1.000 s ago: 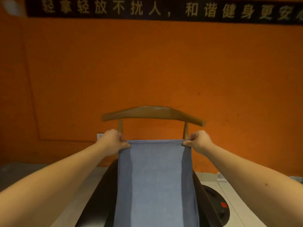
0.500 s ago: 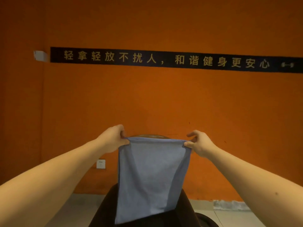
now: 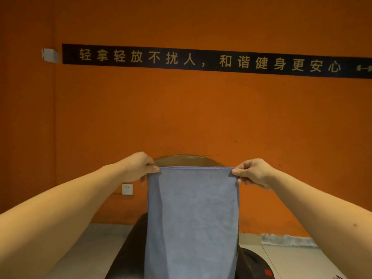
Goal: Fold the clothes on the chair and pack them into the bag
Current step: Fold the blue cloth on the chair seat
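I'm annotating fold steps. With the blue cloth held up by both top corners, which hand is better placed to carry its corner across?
Right, narrowly. Left hand and right hand each pinch a top corner of the blue cloth, level; the right's fingers look looser, so probably freer to swing across.

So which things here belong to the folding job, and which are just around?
Job: blue cloth, pinched at its top corners by the left hand and the right hand; chair behind it.
Just around: wall socket; black banner; dark round object at lower right, too cut off to identify.
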Demonstrator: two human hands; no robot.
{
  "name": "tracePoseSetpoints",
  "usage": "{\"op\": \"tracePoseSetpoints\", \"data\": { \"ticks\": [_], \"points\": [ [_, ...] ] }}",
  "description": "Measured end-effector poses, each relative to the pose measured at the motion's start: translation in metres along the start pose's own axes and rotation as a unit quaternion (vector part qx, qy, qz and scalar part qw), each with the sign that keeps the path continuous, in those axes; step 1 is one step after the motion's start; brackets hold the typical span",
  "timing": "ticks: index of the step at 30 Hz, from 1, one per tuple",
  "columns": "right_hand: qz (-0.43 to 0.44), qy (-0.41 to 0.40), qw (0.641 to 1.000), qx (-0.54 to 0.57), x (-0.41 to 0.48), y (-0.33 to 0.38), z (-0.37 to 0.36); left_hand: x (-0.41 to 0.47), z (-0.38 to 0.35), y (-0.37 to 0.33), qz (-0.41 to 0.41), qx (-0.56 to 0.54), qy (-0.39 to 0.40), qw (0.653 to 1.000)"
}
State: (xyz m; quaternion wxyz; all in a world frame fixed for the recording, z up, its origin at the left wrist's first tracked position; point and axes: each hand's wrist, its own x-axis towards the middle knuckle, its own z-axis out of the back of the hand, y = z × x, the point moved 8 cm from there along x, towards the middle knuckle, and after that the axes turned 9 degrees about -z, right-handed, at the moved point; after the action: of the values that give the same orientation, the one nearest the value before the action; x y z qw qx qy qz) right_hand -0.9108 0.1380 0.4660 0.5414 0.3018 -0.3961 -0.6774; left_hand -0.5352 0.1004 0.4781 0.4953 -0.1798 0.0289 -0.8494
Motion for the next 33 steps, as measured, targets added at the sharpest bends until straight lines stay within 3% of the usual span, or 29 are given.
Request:
{"op": "tracePoseSetpoints", "data": {
  "ticks": [4, 8, 11, 15, 19, 22, 26, 29, 33],
  "points": [
    [-0.019, -0.005, 1.0, 0.004, 0.021, -0.017, -0.014, 0.013, -0.022, 0.014, 0.031, -0.073, 0.01, 0.997],
    [-0.022, -0.048, 0.996, 0.067, 0.047, -0.02, -0.029, 0.037, -0.039, 0.027, 0.089, -0.182, -0.07, 0.977],
    [0.008, -0.101, 0.988, 0.116, 0.065, -0.014, -0.031, 0.05, -0.035, 0.032, 0.096, -0.123, -0.154, 0.976],
    [0.081, -0.162, 0.98, 0.082, 0.065, -0.005, -0.028, 0.052, -0.032, 0.027, 0.057, -0.107, -0.225, 0.967],
    [0.104, -0.154, 0.978, 0.095, 0.062, -0.023, -0.036, 0.036, -0.056, 0.031, 0.011, -0.095, -0.256, 0.962],
    [0.066, -0.105, 0.991, 0.052, 0.06, -0.06, -0.057, 0.01, -0.108, 0.042, 0.004, -0.081, -0.193, 0.978],
    [-0.031, 0.029, 0.999, -0.018, 0.032, -0.127, -0.104, -0.04, -0.195, 0.054, -0.028, -0.03, -0.018, 0.999],
    [-0.112, 0.129, 0.983, -0.068, 0.009, -0.182, -0.138, -0.075, -0.241, 0.054, -0.05, -0.001, 0.085, 0.995],
    [-0.154, 0.191, 0.955, -0.164, -0.01, -0.225, -0.159, -0.1, -0.262, 0.043, -0.102, 0.049, 0.122, 0.986]
  ]
}}
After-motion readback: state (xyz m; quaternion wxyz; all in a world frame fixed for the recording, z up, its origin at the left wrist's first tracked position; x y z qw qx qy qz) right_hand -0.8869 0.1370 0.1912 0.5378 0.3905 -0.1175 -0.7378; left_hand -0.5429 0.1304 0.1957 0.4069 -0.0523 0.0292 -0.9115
